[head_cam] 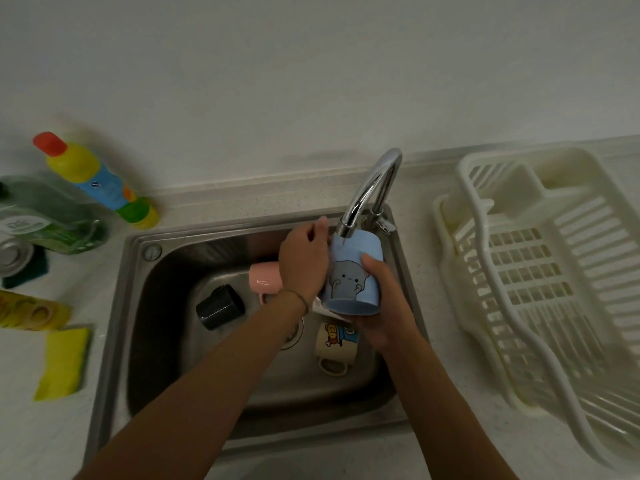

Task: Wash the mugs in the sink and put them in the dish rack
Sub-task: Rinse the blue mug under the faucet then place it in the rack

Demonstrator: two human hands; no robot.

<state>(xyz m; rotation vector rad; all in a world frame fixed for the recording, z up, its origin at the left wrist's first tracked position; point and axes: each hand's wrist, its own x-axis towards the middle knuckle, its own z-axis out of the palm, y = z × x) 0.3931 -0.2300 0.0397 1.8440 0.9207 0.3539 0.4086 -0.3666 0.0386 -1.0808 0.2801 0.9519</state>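
The blue mug (pixel 353 271) is a pale, straight-sided cup with a grey cartoon animal printed on its side. It is held above the sink (pixel 138 306), tilted so that its base faces the camera and its far end sits right under the spout of the chrome faucet (pixel 372 188), which rises from the sink's back rim. Whether water is running cannot be told.

The right hand (pixel 384 306) wraps around the blue mug from the right and below, thumb pressed across the printed side, fingers curled behind it. The left hand (pixel 304 263) is against the mug's left side with its fingers curled toward the far end near the spout; its grip is partly hidden, but the fingers close on the mug rather than lie flat. A thin band circles the left wrist.

Three more mugs lie in the sink basin: a pink mug (pixel 265 277) on its side toward the back, partly behind the left wrist; a black mug (pixel 220 306) tipped over just left of the pink one and nearer the camera; and a cream mug (pixel 335 344) with a colourful print, handle toward the camera, below the blue mug near the drain.

The white dish rack (pixel 540 289) stands on the counter to the right of the sink. To the left of the sink are a yellow bottle with a red cap (pixel 93 178), a green bottle (pixel 45 216) and a yellow sponge (pixel 62 362)
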